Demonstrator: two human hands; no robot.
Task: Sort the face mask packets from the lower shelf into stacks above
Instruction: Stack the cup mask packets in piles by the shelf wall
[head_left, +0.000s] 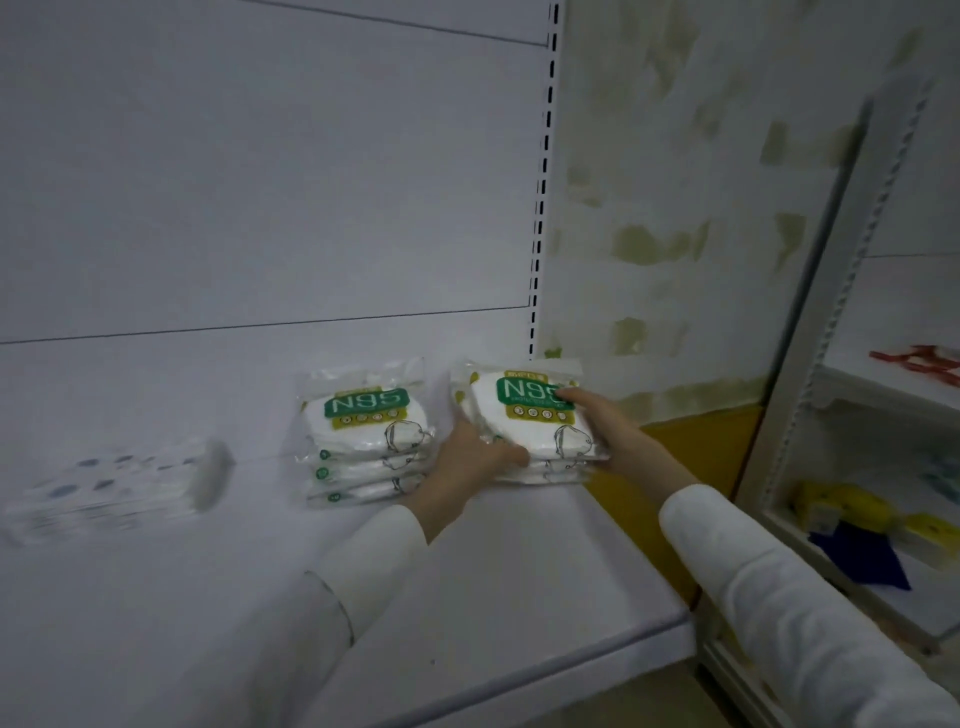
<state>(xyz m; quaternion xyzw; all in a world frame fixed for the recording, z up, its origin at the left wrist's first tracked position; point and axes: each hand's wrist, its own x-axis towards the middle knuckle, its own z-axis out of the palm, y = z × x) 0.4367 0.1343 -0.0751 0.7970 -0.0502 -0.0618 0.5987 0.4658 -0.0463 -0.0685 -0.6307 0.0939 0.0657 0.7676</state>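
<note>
Two stacks of clear N95 mask packets with green labels stand on the white shelf. The left stack stands free. The right stack sits near the shelf's right end, held between both hands. My left hand grips its left front side, thumb on the top packet. My right hand holds its right side, fingers lying over the top packet's label. Further left lies a blurred stack of blue-dotted mask packets.
The slotted upright marks the shelf's right end, with a patchy wall behind. A second shelving unit stands at right, holding red items, yellow packets and a dark blue piece.
</note>
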